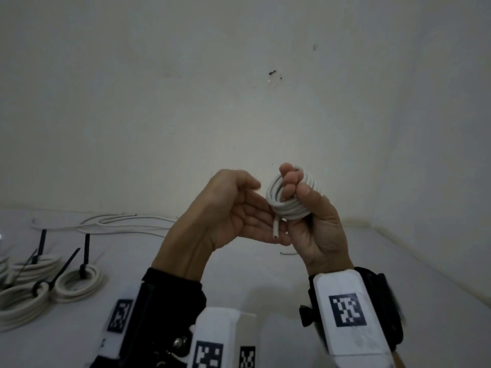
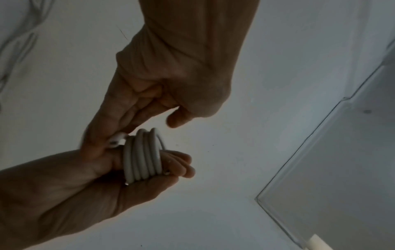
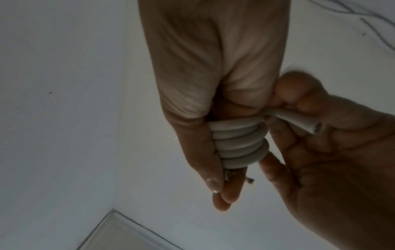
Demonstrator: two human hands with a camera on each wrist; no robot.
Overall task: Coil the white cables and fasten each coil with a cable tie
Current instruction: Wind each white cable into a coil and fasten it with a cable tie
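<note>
My right hand (image 1: 296, 185) holds up a small white cable coil (image 1: 292, 208) of several turns, fingers through its middle and thumb pressed on the outside. The grip shows close up in the right wrist view, coil (image 3: 239, 143) stacked between thumb and fingers. The cable's cut end (image 1: 275, 231) sticks down out of the coil. My left hand (image 1: 255, 211) is beside it, palm up and fingers straight, with the cut end (image 3: 299, 121) lying against them. Its thumb stands apart. In the left wrist view the coil (image 2: 143, 155) sits below my left fingers (image 2: 111, 121). Neither hand holds a cable tie.
On the white table (image 1: 239, 274) at the left lie finished coils (image 1: 77, 284) bound with black cable ties (image 1: 86, 251) that stick up. Loose white cables (image 1: 127, 224) lie along the back wall. A short dark wire scrap (image 1: 288, 253) lies under my hands.
</note>
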